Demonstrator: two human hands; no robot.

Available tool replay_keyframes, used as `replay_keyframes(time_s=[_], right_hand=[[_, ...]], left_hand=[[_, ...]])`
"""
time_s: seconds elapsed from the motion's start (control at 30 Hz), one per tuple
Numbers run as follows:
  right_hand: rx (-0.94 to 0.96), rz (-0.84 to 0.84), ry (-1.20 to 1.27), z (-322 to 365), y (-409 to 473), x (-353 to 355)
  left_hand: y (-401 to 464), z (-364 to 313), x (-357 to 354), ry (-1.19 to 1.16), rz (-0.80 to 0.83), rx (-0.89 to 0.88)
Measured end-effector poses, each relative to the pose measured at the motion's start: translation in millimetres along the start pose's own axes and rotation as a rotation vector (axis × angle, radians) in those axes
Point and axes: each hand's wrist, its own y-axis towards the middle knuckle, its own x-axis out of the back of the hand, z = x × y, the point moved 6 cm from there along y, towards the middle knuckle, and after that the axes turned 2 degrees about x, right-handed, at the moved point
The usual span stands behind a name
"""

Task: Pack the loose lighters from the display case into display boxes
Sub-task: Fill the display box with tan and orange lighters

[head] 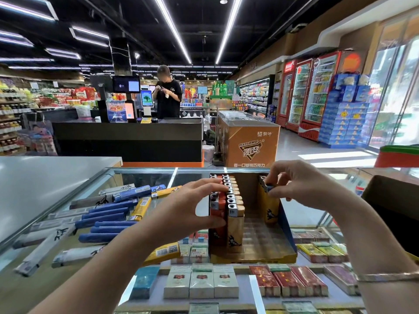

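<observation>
A brown cardboard display box (267,252) stands on the glass display case (145,171). Two rows of upright red and tan lighters (234,214) fill its left side. My left hand (181,209) rests its fingers on the tops of the left rows, thumb against the box's left wall. My right hand (299,189) pinches the top of a yellow lighter (268,205) standing upright at the box's right wall. Several loose blue, white and yellow lighters (106,214) lie on the glass to the left.
Cigarette packs (201,282) lie under the glass below the box. A dark box (394,200) stands at the right edge. A white counter (45,177) is at the left. Beyond are a black checkout counter (127,137), a person behind it, and an orange freezer (249,141).
</observation>
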Motion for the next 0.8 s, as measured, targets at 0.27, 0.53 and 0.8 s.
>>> replay_keyframes(time_s=[0.27,0.53,0.8], right_hand=[[-0.024,-0.046,0.192,-13.8,1.0,6.0],[-0.021,-0.050,0.259,-21.8,7.4,-12.3],[0.024,-0.032,0.064,-28.4,15.0,-22.1]], left_hand=[[-0.1,-0.9,1.8,0.004,0.009,0.004],[0.6,4.3,5.6,-0.033,0.031,0.074],[0.2,3.0,5.6,-0.070,0.092,0.125]])
